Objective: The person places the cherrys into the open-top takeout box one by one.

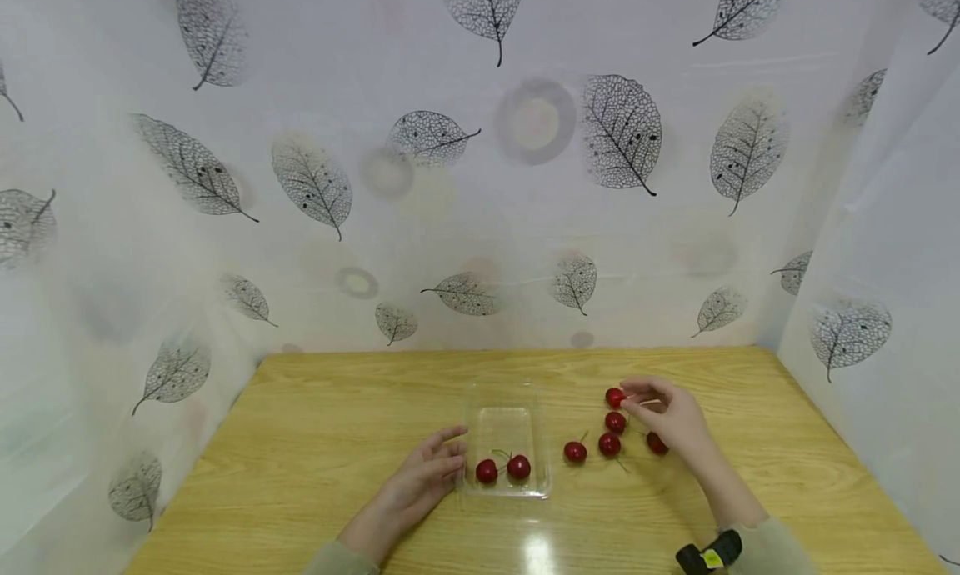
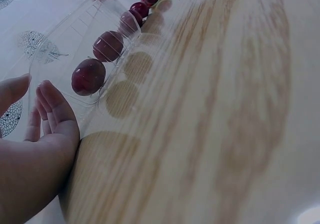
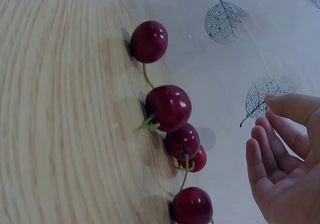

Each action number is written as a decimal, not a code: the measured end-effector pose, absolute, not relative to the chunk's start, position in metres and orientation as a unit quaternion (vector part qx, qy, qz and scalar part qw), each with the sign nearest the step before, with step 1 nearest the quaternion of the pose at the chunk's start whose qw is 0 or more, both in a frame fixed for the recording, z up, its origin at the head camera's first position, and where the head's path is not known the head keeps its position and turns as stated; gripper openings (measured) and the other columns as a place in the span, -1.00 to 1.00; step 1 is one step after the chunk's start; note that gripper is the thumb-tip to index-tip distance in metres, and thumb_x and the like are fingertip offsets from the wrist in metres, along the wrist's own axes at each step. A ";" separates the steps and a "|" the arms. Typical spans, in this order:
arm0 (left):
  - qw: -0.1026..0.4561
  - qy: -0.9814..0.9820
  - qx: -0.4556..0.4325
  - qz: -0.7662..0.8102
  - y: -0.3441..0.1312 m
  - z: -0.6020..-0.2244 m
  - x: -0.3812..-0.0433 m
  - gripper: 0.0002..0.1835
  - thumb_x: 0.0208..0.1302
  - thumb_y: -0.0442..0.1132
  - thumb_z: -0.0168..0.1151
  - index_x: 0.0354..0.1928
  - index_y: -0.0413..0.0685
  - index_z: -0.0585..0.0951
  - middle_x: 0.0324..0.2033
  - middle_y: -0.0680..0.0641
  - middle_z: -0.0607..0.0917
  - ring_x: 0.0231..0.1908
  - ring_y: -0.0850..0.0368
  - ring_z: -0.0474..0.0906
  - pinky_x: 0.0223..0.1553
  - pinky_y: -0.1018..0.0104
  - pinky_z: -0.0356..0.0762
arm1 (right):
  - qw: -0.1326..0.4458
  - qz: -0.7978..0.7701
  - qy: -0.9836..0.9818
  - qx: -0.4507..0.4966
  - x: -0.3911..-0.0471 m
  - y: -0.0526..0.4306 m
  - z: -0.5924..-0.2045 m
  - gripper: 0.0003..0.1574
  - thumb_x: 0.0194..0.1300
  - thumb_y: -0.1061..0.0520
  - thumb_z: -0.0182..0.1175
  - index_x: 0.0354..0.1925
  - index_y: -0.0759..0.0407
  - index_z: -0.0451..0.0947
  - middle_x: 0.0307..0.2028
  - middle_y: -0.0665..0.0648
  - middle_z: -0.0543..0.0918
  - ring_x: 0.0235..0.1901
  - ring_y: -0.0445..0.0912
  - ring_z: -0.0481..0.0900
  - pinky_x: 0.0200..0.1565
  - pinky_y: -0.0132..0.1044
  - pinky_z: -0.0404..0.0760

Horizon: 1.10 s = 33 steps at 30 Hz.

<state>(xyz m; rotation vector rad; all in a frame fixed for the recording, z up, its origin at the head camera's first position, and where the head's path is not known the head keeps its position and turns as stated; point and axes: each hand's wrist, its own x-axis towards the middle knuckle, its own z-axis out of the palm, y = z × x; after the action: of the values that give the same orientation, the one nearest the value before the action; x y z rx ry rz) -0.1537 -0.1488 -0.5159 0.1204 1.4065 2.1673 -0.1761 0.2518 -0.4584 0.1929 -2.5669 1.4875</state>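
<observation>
Two dark red cherries (image 1: 518, 467) with stems lie at the near end of a clear plastic box (image 1: 504, 414). My left hand (image 1: 426, 477) rests at the box's left side, fingers loosely bent and holding nothing; in the left wrist view its fingertips are close to the box wall. Several more cherries (image 1: 610, 444) lie on the table to the right of the box. My right hand (image 1: 673, 417) hovers over them, nearest the farthest cherry (image 1: 615, 397). The right wrist view shows that hand (image 3: 287, 156) raised above the cherries, thumb and index finger near each other with nothing between them.
The wooden table (image 1: 337, 408) carries the box and the cherries. A pale sheet (image 1: 480, 208) with printed leaves stands behind it and along both sides. A black band (image 1: 708, 554) is on the right wrist.
</observation>
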 end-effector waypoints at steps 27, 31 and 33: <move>0.270 0.517 0.047 0.811 -0.149 -0.517 -0.153 -0.30 0.52 -0.46 0.11 0.60 -0.27 0.11 0.00 0.09 0.58 -0.11 0.33 0.58 0.01 0.49 0.56 | 0.105 0.483 -0.869 0.000 -0.176 0.307 -0.472 -0.55 0.45 0.19 0.36 0.20 0.40 0.64 -0.23 -0.30 0.76 -0.24 -0.57 0.56 -0.17 -0.64 0.60; 0.273 0.520 0.046 0.808 -0.150 -0.516 -0.154 -0.31 0.52 -0.46 0.11 0.60 -0.25 0.12 0.00 0.10 0.57 -0.11 0.34 0.57 0.01 0.49 0.56 | 0.100 0.476 -0.874 -0.014 -0.175 0.315 -0.477 -0.52 0.45 0.15 0.38 0.21 0.41 0.63 -0.24 -0.40 0.71 -0.25 -0.58 0.55 -0.18 -0.64 0.58; 0.275 0.521 0.045 0.807 -0.150 -0.516 -0.154 -0.31 0.53 -0.45 0.10 0.60 -0.24 0.12 0.01 0.10 0.56 -0.11 0.34 0.57 0.01 0.49 0.56 | 0.099 0.477 -0.873 -0.019 -0.175 0.319 -0.478 -0.50 0.45 0.14 0.38 0.21 0.43 0.62 -0.25 -0.45 0.69 -0.25 -0.59 0.55 -0.18 -0.65 0.57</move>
<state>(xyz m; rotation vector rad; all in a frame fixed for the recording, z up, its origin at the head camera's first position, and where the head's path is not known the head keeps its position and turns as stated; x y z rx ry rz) -0.1539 -0.1497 -0.5156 0.1201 1.4011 2.1678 -0.1750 0.3191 -0.4784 -0.0574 -2.5816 1.4109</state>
